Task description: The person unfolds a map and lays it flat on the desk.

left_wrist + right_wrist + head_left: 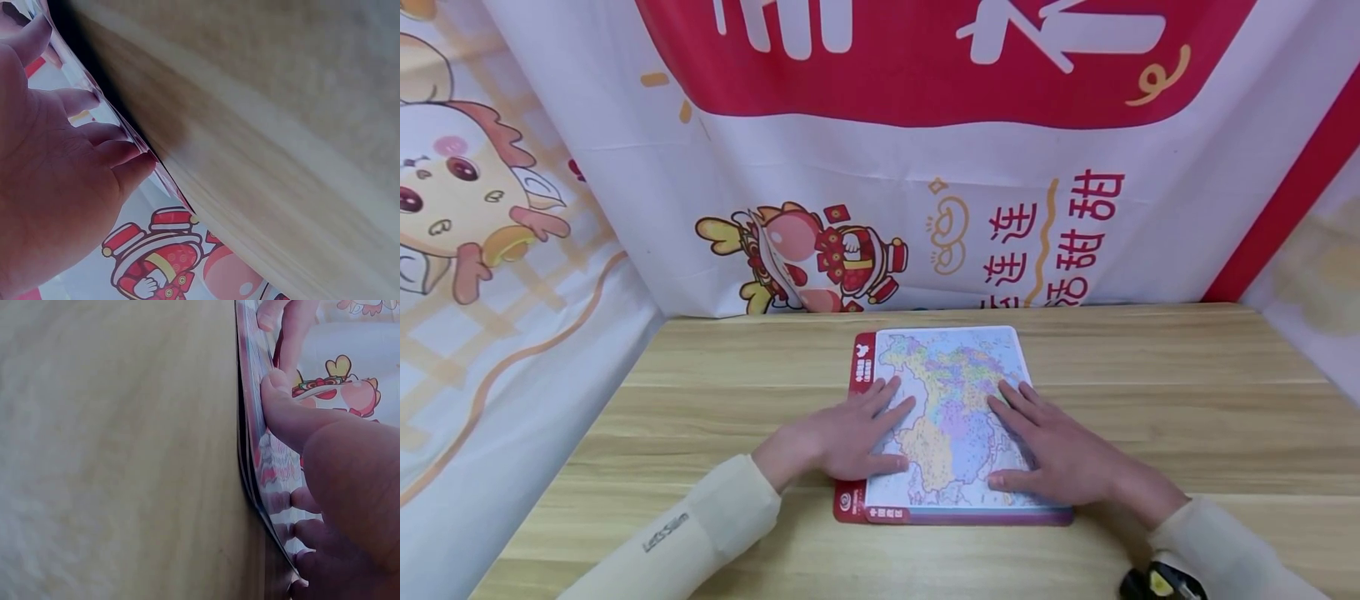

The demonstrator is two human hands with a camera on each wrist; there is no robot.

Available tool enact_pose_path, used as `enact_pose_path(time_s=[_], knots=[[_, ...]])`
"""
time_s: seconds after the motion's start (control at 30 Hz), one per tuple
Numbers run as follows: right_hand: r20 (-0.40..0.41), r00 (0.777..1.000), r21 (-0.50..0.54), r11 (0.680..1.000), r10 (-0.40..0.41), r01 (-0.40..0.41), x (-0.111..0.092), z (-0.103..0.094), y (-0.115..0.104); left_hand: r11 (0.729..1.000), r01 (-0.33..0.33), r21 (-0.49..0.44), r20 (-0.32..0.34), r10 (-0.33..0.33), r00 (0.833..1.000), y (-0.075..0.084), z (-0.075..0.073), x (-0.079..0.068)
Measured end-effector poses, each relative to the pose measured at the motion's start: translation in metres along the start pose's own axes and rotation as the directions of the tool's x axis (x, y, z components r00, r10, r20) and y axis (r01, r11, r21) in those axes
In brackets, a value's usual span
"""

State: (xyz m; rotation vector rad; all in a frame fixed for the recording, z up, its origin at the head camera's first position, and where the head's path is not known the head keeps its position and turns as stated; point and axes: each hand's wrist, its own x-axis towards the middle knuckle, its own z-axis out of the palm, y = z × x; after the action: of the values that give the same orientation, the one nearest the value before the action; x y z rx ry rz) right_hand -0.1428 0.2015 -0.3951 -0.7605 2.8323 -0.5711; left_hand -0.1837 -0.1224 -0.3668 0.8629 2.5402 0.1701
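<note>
A map sheet (958, 433) with pastel regions and a red left border lies flat on the wooden table, its glossy top facing up. More than one layer shows at its edge in the right wrist view. My left hand (861, 429) rests on the left part of the map, fingers spread and straight. On the right part lies my right hand (1056, 446), also with fingers spread and the thumb pointing inward. In the left wrist view the fingertips of the left hand (75, 150) touch the map's surface. The right hand (337, 462) touches it too in the right wrist view.
The wooden table (737, 367) stretches out around the map. Behind it hangs a white cloth (865, 167) with red lettering and cartoon figures, and another printed cloth (497, 275) hangs at the left. A dark watch-like device (1161, 581) sits by the right sleeve.
</note>
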Motion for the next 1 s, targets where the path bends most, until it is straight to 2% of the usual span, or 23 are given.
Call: enact_pose_path(time_s=[0.17, 0.47, 0.8, 1.0], knots=[[0.011, 1.000, 0.018, 1.000, -0.012, 0.012, 0.001, -0.002, 0.000, 1.000, 0.004, -0.019, 0.005, -0.004, 1.000, 0.001, 0.001, -0.004], [0.053, 0.998, 0.041, 0.999, 0.022, -0.024, 0.004, -0.002, 0.004, 1.000, 0.006, -0.005, 0.007, -0.006, 1.000, 0.000, 0.004, -0.008], [0.016, 1.000, 0.058, 0.998, 0.004, -0.005, 0.003, -0.004, 0.001, 1.000, 0.014, -0.013, -0.007, -0.014, 1.000, -0.001, 0.002, -0.012], [-0.063, 0.990, 0.127, 0.985, 0.122, -0.113, 0.004, -0.009, 0.001, 0.997, 0.071, -0.014, -0.031, -0.072, 0.997, -0.006, -0.001, -0.021]])
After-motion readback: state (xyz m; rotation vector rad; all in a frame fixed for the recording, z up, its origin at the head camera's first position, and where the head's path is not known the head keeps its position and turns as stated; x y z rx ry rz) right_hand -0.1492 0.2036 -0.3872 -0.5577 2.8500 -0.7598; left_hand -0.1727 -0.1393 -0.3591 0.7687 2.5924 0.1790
